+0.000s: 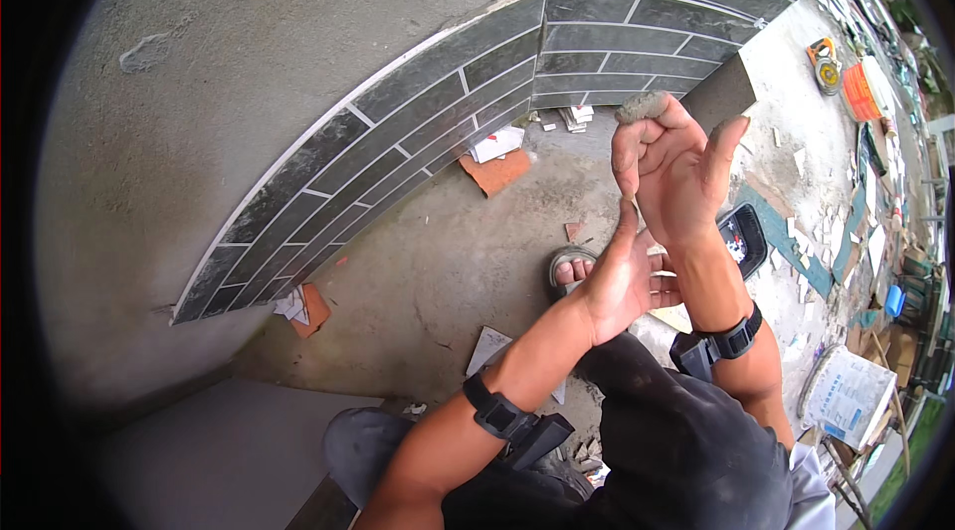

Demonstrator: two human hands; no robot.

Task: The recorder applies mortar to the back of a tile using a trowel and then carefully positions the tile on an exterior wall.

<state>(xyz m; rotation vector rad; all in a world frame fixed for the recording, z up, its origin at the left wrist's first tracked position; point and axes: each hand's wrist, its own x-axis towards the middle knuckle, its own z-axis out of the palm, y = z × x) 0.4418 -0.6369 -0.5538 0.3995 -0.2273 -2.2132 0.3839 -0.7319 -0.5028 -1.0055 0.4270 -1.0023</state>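
My right hand (678, 167) is raised with the palm showing, its fingers partly curled and the thumb standing apart. Wet grey mortar (643, 107) coats its fingertips. Below it, my left hand (625, 281) is beside the right wrist, thumb pointing up and fingers apart, the fingertips close to or against the wrist. Neither hand visibly holds anything. Dark grey tiles with pale joints (398, 157) cover the lower wall at the left. More such tiles (637, 28) cover the adjoining wall ahead.
Orange tile pieces (497, 172) lie along the wall's foot. A black tray (743, 240) sits right of my forearm. An orange bucket (863, 90), an orange-and-black tool (825, 67), a white bucket (848, 397) and scattered shards are at the right.
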